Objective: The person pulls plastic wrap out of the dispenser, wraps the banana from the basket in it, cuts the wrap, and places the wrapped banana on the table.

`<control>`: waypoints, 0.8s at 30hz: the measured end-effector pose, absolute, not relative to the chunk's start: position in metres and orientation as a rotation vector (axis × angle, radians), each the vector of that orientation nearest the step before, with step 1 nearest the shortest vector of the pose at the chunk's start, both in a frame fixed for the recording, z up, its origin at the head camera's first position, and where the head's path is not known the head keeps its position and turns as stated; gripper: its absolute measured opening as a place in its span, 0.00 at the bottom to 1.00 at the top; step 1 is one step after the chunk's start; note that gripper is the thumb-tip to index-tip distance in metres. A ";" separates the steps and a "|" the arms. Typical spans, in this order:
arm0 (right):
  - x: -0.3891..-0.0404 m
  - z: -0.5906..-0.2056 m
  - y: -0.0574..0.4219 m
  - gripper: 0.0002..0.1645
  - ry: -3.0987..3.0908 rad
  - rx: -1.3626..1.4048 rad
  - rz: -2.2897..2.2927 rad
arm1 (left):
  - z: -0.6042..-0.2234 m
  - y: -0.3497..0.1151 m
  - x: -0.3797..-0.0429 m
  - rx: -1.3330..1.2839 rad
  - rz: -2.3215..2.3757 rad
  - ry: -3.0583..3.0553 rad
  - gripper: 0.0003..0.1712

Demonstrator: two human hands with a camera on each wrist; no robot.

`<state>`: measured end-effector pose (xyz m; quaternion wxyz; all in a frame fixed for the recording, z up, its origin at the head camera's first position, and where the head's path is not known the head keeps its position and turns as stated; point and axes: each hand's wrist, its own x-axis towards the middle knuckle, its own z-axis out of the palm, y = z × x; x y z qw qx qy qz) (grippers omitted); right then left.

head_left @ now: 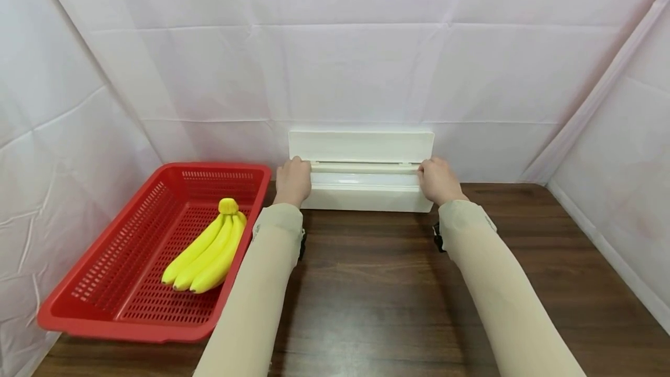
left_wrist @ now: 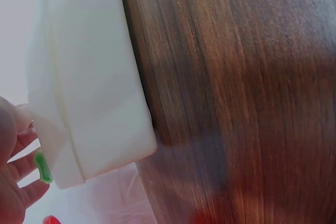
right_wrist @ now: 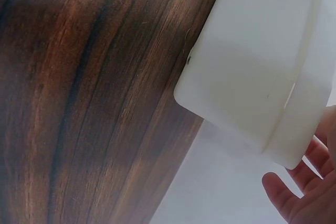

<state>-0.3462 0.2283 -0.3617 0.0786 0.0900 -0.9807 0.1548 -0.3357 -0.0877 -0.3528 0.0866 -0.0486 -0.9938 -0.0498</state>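
A long white cling film dispenser [head_left: 366,199] stands at the back of the table, its lid [head_left: 361,145] raised against the cloth. A glossy pale strip, perhaps film, shows inside it. At the dispenser's left end, my left hand [head_left: 293,181] grips the upper edge with curled fingers. My right hand [head_left: 438,180] grips the opposite end, thumb and fingers at the edge below the lid. In the left wrist view, a small green piece [left_wrist: 43,167] shows beside the fingers. The right wrist view has the fingers [right_wrist: 304,176] partly behind the dispenser's corner.
On the left stands a red perforated basket [head_left: 131,330] with a bunch of yellow bananas [head_left: 211,252] inside. The tabletop [head_left: 366,295] is dark wood grain. White cloth [head_left: 345,74] hangs behind it and along both sides.
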 end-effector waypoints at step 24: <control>-0.350 -0.373 0.229 0.17 -2.872 0.214 0.578 | -0.356 -0.102 -0.332 -0.080 -0.343 -2.886 0.13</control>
